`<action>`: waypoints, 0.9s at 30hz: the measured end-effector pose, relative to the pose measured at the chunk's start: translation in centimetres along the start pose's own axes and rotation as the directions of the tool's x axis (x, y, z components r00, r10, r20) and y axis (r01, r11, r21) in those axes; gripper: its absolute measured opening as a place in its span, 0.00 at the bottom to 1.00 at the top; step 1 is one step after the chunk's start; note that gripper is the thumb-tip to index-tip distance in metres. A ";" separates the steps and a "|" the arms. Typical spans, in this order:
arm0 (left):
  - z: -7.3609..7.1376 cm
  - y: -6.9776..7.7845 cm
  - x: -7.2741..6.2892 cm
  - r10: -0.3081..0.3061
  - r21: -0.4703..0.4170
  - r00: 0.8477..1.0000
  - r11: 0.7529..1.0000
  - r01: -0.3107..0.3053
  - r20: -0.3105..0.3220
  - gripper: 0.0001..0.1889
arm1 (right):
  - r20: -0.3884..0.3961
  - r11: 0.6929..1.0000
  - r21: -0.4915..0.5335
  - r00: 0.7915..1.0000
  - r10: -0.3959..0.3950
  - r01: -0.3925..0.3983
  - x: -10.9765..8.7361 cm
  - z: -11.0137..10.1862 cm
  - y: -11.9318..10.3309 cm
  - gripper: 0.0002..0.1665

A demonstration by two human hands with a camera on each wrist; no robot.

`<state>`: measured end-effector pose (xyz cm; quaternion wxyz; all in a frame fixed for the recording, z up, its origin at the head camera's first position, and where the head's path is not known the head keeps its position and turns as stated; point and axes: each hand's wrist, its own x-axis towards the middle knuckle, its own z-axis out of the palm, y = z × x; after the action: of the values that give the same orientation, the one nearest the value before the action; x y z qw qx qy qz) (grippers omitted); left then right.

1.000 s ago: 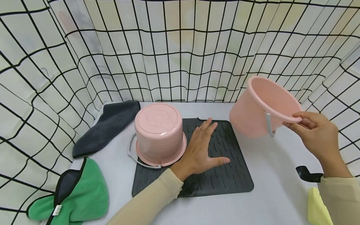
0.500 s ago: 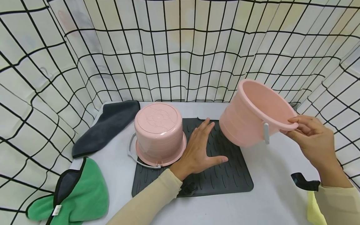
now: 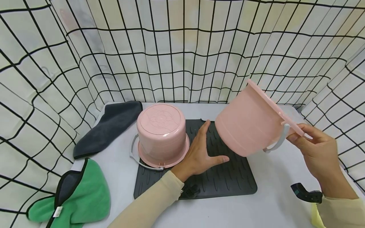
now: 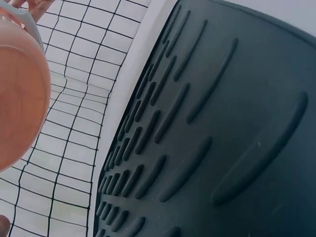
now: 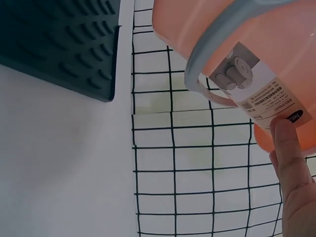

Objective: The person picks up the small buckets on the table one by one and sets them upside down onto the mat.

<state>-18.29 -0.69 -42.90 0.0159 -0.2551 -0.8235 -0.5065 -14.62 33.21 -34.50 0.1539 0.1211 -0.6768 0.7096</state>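
My right hand [image 3: 319, 152] pinches the rim of a pink bucket [image 3: 245, 123], which is tilted in the air above the mat's right side, its base toward the left. Its grey handle [image 3: 280, 139] hangs down near my fingers. A printed label [image 5: 266, 89] on its side shows in the right wrist view, one finger touching it. Upside down on the dark ribbed mat [image 3: 228, 180] stands a second pink bucket [image 3: 163, 139], its handle [image 3: 146, 166] lying at its foot. Beside it my left hand [image 3: 196, 155] is spread over the mat, holding nothing.
A dark grey cloth [image 3: 109, 128] lies at the back left of the white table [image 3: 216, 213]. In front of it is a green cloth [image 3: 88, 193]. Part of a yellow cloth [image 3: 316, 217] shows below the right wrist. Black wire mesh [image 3: 182, 57] surrounds the table.
My right hand has brought the bucket left and lower, over the mat, and turned it so its opening faces away to the right. My left hand has stayed nearly in place.
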 end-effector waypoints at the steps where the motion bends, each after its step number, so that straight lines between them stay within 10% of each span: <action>1: 0.0 0.0 0.0 -0.004 -0.011 1.000 1.000 0.004 0.003 0.65 | 0.008 1.000 0.029 1.000 -0.001 0.001 -0.1 0.1 0.1 0.17; 9: 0.1 0.2 0.1 -0.007 -0.055 1.000 0.998 0.008 0.006 0.66 | 0.007 0.961 0.254 0.994 0.113 -0.111 -1.0 0.7 0.9 0.17; 18: 0.1 0.5 0.2 0.077 -0.067 0.997 0.995 -0.079 -0.030 0.70 | 0.092 0.947 0.236 0.975 0.201 -0.218 -1.9 2.0 1.8 0.19; 27: 0.2 0.4 0.8 0.272 -0.027 0.947 0.960 -0.280 -0.171 0.66 | 0.206 0.932 0.171 0.937 0.283 -0.319 -2.4 2.7 2.5 0.21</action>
<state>-18.78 -0.05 -42.47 0.1483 -0.3251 -0.7623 -0.5397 -13.43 30.33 -37.62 -0.0312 0.0933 -0.6227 0.7762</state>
